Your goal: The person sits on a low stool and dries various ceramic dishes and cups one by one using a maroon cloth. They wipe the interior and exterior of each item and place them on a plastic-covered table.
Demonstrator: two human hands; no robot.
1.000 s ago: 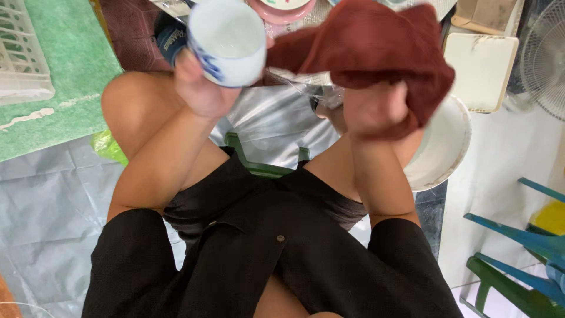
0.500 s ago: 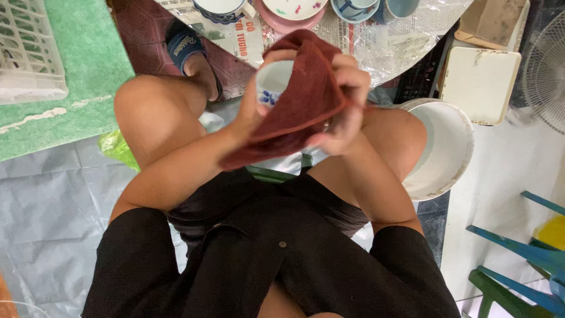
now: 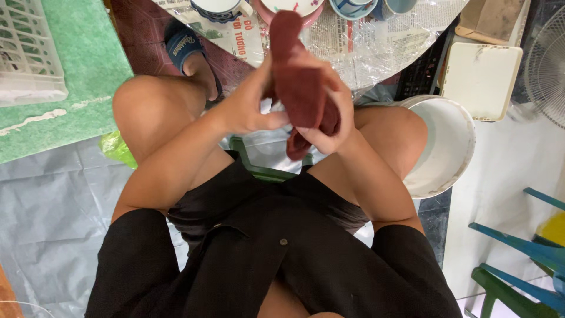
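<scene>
Left hand (image 3: pixel 250 109) and right hand (image 3: pixel 329 126) both closed around a dark red cloth (image 3: pixel 303 88), held above the knees, cups (image 3: pixel 220 9) at the tabletop's (image 3: pixel 376 53) near edge, white bucket (image 3: pixel 447 147) beside the right knee

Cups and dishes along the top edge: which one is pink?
The pink-rimmed dish, second from the left, directly above the dark red cloth held in both hands. The pieces on either side of it are white with blue patterns.

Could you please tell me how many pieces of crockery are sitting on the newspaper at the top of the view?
4, all cut off by the top edge: a blue-patterned cup leftmost, a pink-rimmed dish behind the cloth, a blue-striped bowl, then a light blue cup. More may lie beyond.
</scene>
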